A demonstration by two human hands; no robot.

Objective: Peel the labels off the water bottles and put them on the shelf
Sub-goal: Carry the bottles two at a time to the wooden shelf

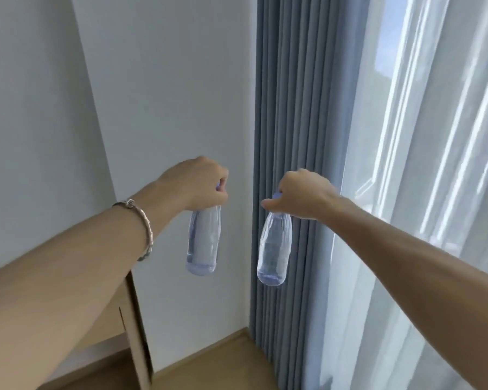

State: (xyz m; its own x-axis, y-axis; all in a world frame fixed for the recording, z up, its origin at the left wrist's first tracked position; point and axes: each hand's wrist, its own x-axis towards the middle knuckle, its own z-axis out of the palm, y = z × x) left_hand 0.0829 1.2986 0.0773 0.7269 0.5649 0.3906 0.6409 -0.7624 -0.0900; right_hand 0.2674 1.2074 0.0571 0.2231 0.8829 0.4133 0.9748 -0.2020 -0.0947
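Both forearms enter from the lower corners of the view, the left forearm (pixel 54 291) closest to the lens and wearing a silver bracelet (pixel 147 232) at the wrist.

The left bottle (pixel 203 243) hangs upright in the air below the left hand (pixel 197 181). The fingers are curled round its neck, and a pale blue cap (pixel 218 187) shows between them. The body is clear plastic with no label visible on it. It holds clear liquid, and the base has a faint blue tint.

The right bottle (pixel 273 249) hangs below the right hand (pixel 302 192), tilted slightly with its base toward the left bottle. The hand grips the neck with curled fingers, thumb extended to the left, and the top of a blue cap (pixel 276 196) shows above the thumb. This body is also clear, bare of any visible label, and blue-tinted at the base.

The two bottles are near each other but apart, at about the same height. Neither rests on any surface.

Behind the left bottle is a plain white wall (pixel 166 80). Behind the right bottle hangs a blue-grey pleated curtain (pixel 288 94), and to its right a white sheer curtain (pixel 420 192) covers a bright window (pixel 386 38). A light wooden panel (pixel 135 319) stands against the wall below the left forearm. Wooden flooring (pixel 223 361) meets the wall at the bottom.
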